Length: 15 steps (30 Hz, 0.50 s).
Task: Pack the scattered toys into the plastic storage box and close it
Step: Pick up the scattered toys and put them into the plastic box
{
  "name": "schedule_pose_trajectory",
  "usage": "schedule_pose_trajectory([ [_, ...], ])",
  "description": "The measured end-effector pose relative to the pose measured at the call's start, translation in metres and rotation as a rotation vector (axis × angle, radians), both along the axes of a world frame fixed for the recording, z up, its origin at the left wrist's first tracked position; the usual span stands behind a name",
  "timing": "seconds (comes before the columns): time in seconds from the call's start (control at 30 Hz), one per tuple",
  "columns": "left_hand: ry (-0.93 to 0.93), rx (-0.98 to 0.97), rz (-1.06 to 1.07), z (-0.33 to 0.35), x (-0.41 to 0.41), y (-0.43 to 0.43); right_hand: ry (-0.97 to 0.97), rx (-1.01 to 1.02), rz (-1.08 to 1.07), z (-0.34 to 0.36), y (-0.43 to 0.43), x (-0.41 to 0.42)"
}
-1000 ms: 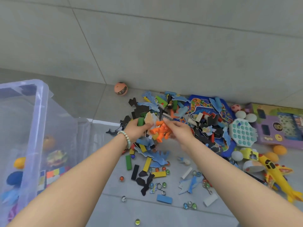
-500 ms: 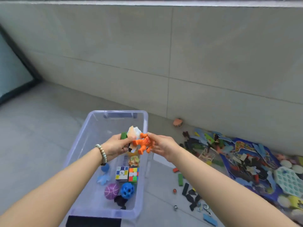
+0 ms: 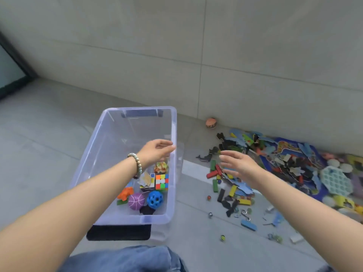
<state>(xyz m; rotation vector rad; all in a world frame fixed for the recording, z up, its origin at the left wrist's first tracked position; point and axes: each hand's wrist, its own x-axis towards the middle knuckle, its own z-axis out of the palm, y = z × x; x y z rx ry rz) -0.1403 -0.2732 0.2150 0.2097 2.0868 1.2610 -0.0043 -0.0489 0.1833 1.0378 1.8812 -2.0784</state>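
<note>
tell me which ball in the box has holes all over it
The blue ball, at the near end of the box by its right wall. The purple ball beside it is solid, marked with basketball lines.

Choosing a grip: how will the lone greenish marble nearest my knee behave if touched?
The small round greenish marble, a smooth ball on tile, probably rolls when nudged. It looks glossy, so it may slip from a pinch.

No legible txt anywhere.

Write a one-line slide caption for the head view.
Left hand open over the plastic box, right hand open above the toy pile on the floor.
</note>
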Motion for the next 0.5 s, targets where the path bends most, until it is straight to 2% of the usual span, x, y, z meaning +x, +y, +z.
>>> schedule_pose_trajectory([
  [0.1,-0.030,0.016,-0.211,0.010,0.032,0.045,-0.097,0.045,0.070,0.012,0.040,0.051],
  [0.3,0.009,-0.198,-0.665,0.007,0.100,0.096,-0.232,0.121,0.112,0.042,0.079,0.129],
  [0.5,0.063,-0.380,-0.842,-0.032,0.132,0.114,-0.324,0.120,0.312,0.028,0.087,0.159],
])
